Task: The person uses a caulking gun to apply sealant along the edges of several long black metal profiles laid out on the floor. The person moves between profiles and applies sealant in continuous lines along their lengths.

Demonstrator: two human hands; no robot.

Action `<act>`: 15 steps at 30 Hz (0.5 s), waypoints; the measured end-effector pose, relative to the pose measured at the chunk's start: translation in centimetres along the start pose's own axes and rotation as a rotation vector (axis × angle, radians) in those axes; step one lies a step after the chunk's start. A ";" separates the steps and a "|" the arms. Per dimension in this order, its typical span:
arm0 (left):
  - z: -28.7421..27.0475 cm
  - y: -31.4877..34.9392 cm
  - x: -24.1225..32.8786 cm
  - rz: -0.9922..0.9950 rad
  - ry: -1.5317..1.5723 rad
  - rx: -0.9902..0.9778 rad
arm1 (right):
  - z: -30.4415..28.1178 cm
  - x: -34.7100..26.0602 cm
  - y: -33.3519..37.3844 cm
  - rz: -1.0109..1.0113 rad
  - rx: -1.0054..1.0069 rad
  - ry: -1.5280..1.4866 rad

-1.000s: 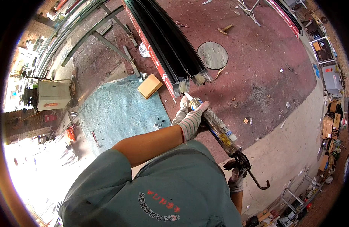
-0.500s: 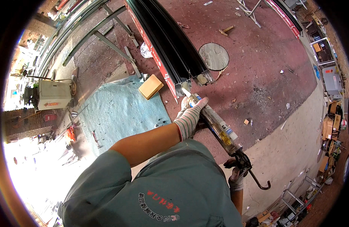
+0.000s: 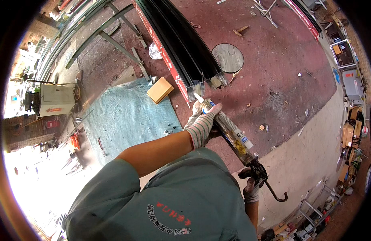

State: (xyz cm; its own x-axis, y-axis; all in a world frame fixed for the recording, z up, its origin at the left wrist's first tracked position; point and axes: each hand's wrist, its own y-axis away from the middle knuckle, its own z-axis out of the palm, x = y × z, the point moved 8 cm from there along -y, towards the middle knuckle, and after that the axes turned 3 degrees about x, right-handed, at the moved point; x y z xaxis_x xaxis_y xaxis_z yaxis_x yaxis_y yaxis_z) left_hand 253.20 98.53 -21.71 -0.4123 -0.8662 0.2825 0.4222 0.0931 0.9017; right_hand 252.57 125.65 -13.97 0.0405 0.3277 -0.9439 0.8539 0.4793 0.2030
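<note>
A caulking gun (image 3: 233, 138) loaded with a sealant cartridge slants across the middle, its white nozzle up at the cut end of a black metal profile (image 3: 179, 44). Whether the nozzle tip touches the profile I cannot tell. My left hand (image 3: 201, 124), in a striped white glove, is wrapped round the front of the cartridge. Lower right, my gloved right hand (image 3: 251, 188) grips the gun's handle, partly hidden behind it. The hooked rod of the gun sticks out past that hand. Red and white protective film (image 3: 165, 60) runs along the profile's left side.
A small cardboard box (image 3: 160, 90) rests at the edge of a light blue mat (image 3: 125, 120) on the left. A round grey cover (image 3: 228, 58) lies beside the profile. Metal racks (image 3: 109, 38) stand at the far left; a ladder (image 3: 316, 209) and cartons (image 3: 351, 132) line the right.
Almost nothing differs. Both hands keep their hold on the caulking gun, and its nozzle stays by the profile's end.
</note>
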 end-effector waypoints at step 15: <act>0.1 1.6 -0.5 0.094 0.072 0.051 | -0.5 2.6 1.9 0.074 0.013 -0.048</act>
State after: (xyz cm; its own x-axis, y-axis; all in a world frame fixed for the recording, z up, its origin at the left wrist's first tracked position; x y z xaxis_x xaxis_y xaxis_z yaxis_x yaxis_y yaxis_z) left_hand 254.00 99.11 -20.37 -0.3129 -0.8853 0.3439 0.4141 0.1987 0.8883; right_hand 253.97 127.83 -15.91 0.1282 0.3228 -0.9377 0.8541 0.4447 0.2698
